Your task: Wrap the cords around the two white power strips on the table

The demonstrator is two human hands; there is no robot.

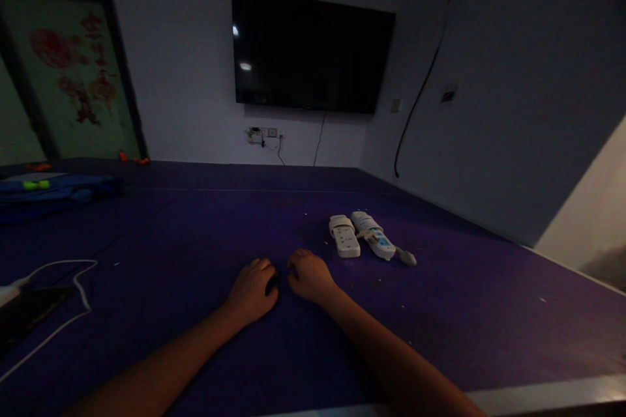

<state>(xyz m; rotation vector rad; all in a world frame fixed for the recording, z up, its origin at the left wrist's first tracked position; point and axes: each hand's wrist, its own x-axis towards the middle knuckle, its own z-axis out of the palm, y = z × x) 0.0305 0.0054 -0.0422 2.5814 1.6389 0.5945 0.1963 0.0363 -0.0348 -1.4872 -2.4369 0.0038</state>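
Observation:
My left hand [253, 290] rests on the purple tabletop [195, 228], its fingers loosely bent and the thumb apart from them with a dark gap between. Close beside it on the right, my right hand [310, 277] also lies on the surface, fingers curled loosely and thumb a little apart. Neither hand shows anything held, though the undersides are hidden. Beyond my right hand lie two white power strips, the left one [347, 242] and the right one [384, 246], each with its cord wound round it. A plug [407, 257] sticks out beside the right strip.
At the left edge a dark phone-like slab [34, 313] lies with a white cable [81, 290]. Farther back is a blue cloth bundle [73, 187]. A black television [313, 52] hangs on the wall above sockets [271, 133]. A black cable [415, 104] runs down the right wall.

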